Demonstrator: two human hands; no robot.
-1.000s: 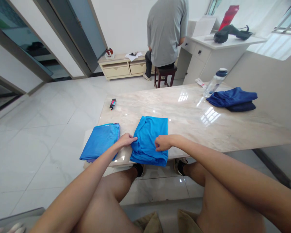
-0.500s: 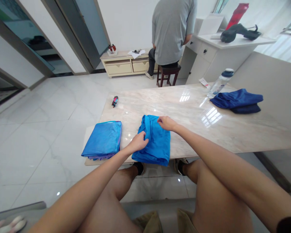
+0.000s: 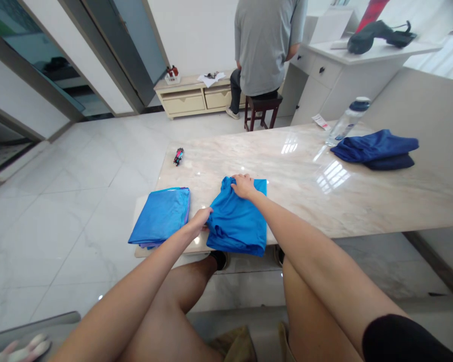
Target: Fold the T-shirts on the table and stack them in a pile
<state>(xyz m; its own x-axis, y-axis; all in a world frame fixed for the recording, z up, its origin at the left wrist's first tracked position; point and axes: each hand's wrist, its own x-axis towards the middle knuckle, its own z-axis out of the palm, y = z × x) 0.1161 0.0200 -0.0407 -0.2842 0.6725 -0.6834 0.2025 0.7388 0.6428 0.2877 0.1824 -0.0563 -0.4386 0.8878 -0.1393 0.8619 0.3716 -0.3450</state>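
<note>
A bright blue garment [image 3: 237,221], loosely folded and wrinkled, lies on the marble-patterned tabletop [image 3: 294,201], its near edge at the table's front. At its left edge my left hand [image 3: 201,220] is closed with a bit of the fabric pinched between thumb and fingers. My right hand [image 3: 243,186] rests on the garment's far part, palm down, its fingers spread over the cloth. To the left sits a neat stack of folded blue fabric [image 3: 160,216] with purple layers showing at its edges; neither hand touches it.
A dark blue cloth [image 3: 375,150] and a clear water bottle [image 3: 348,123] stand at the table's right, near a small paper tag [image 3: 320,121]. A small colourful toy-like object [image 3: 178,156] lies far left. Beyond the table, a person [image 3: 266,48] sits on a stool [image 3: 262,111], facing away.
My left hand has moved left to the garment's edge, drawing fabric with it. My right hand has shifted left and now lies on the cloth. The raised fold in the middle has been spread out.
</note>
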